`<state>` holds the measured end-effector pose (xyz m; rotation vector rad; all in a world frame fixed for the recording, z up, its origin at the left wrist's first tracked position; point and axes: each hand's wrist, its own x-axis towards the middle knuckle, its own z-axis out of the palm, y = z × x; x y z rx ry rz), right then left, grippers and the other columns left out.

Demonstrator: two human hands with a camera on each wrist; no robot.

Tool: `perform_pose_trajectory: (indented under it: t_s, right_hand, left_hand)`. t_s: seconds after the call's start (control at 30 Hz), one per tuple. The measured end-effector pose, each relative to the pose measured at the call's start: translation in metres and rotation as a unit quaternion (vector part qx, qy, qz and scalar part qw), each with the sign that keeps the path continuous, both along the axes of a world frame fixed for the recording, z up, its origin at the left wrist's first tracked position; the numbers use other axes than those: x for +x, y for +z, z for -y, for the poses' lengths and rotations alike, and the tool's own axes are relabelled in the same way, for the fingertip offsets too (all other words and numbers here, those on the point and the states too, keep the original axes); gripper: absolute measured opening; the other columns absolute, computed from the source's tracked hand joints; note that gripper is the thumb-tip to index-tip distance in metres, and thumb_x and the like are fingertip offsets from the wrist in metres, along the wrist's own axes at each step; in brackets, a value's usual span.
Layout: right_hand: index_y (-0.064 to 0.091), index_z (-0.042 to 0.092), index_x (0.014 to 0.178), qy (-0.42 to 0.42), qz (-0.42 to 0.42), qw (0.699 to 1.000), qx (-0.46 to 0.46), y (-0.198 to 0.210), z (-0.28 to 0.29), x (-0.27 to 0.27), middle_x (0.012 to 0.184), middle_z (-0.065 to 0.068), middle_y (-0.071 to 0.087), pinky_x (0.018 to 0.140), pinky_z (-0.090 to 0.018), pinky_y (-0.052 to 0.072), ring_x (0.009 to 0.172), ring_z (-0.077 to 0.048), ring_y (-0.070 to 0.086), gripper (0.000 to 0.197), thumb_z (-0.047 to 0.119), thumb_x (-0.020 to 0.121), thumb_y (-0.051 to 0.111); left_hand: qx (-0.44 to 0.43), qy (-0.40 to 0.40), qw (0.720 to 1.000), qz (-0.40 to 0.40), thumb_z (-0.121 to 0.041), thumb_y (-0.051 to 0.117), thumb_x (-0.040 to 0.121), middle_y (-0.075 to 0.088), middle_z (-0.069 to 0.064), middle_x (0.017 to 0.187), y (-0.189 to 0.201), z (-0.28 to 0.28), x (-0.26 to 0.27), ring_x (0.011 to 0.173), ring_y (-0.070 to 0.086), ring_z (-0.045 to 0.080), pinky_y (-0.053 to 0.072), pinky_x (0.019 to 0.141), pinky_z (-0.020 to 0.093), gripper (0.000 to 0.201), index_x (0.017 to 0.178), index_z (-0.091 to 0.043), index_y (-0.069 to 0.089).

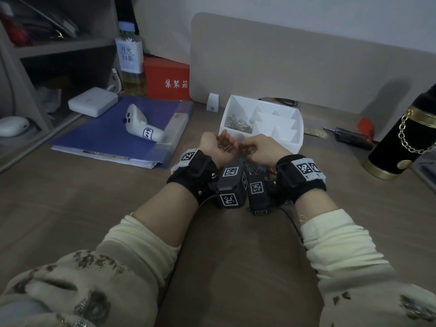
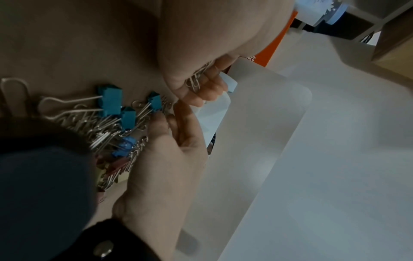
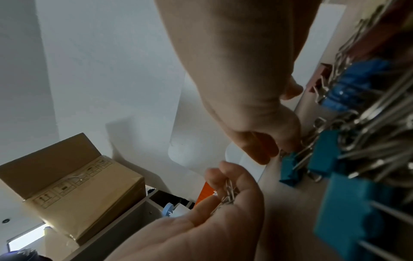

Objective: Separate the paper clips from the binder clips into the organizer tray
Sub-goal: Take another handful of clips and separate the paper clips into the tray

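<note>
A mixed pile of paper clips (image 2: 93,130) and blue binder clips (image 2: 110,101) lies on the desk, mostly hidden under my wrists in the head view. My left hand (image 1: 226,140) is turned palm up, its fingers curled round a small bunch of paper clips (image 1: 224,147) (image 3: 228,192). To its right, my right hand (image 1: 245,147) reaches down into the pile, thumb and forefinger pinching a paper clip (image 2: 166,107) beside a teal binder clip (image 3: 289,167). The white organizer tray (image 1: 278,142) stands just beyond both hands, with paper clips (image 1: 238,122) in its left compartment.
A blue folder (image 1: 113,135) with a white controller (image 1: 139,126) lies to the left. A red box (image 1: 167,79) and a bottle (image 1: 129,60) stand behind it. A black and gold cylinder (image 1: 405,138) stands at the right, and a beige divider (image 1: 306,62) backs the desk.
</note>
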<state>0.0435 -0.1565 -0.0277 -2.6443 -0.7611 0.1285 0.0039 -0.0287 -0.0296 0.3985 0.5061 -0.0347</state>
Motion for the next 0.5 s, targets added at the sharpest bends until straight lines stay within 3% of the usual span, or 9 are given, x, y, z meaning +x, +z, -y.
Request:
perform_pose_trajectory:
  t_s: [0.07,0.2,0.33,0.43,0.5]
  right_hand:
    - [0.069,0.018,0.108,0.006,0.004,1.0,-0.03,0.0022,-0.0001,-0.001,0.105,-0.008,0.066,0.078,-0.024,0.043,0.094,-0.021,0.057,0.03,0.004,0.085,0.055]
    - [0.069,0.016,0.1,-0.002,0.0,1.0,-0.022,0.0069,0.0036,-0.005,0.076,0.007,0.056,0.056,-0.007,0.037,0.069,-0.007,0.05,0.019,0.008,0.084,0.062]
    - [0.067,0.008,0.095,-0.017,0.016,0.998,-0.05,0.006,0.0029,-0.0031,0.093,-0.007,0.063,0.069,-0.025,0.046,0.083,-0.018,0.054,0.014,0.006,0.082,0.062]
    - [0.067,0.012,0.094,-0.023,0.015,0.998,-0.065,0.0074,0.0018,-0.0053,0.092,-0.004,0.058,0.063,-0.02,0.041,0.084,-0.018,0.052,0.015,0.005,0.083,0.059]
    - [0.068,0.01,0.099,-0.024,0.016,0.996,-0.08,0.0084,0.001,-0.0068,0.095,-0.005,0.059,0.07,-0.023,0.042,0.087,-0.018,0.053,0.021,0.002,0.084,0.055]
  left_hand:
    - [-0.006,0.0,1.0,0.004,-0.014,0.025,0.098,0.047,0.001,0.062,0.0009,0.0005,0.0,0.055,0.042,0.013,0.038,0.058,0.025,0.041,0.068,-0.008,0.051]
    - [-0.013,-0.006,1.0,0.01,-0.016,0.026,0.099,0.046,0.001,0.065,0.0013,0.0029,-0.0002,0.056,0.042,0.013,0.038,0.057,0.025,0.041,0.069,-0.008,0.052]
    - [-0.011,-0.01,1.0,0.01,-0.017,0.028,0.099,0.047,0.001,0.067,0.0,0.0043,0.0,0.057,0.043,0.013,0.039,0.059,0.025,0.039,0.07,-0.007,0.053]
    - [-0.005,-0.01,1.0,0.009,-0.017,0.029,0.099,0.047,0.001,0.066,-0.0013,0.0053,0.0018,0.056,0.043,0.013,0.039,0.059,0.025,0.039,0.07,-0.007,0.053]
    - [-0.001,-0.01,1.0,0.009,-0.018,0.029,0.099,0.047,0.001,0.066,-0.0017,0.006,0.0025,0.056,0.043,0.013,0.039,0.058,0.025,0.039,0.07,-0.007,0.053]
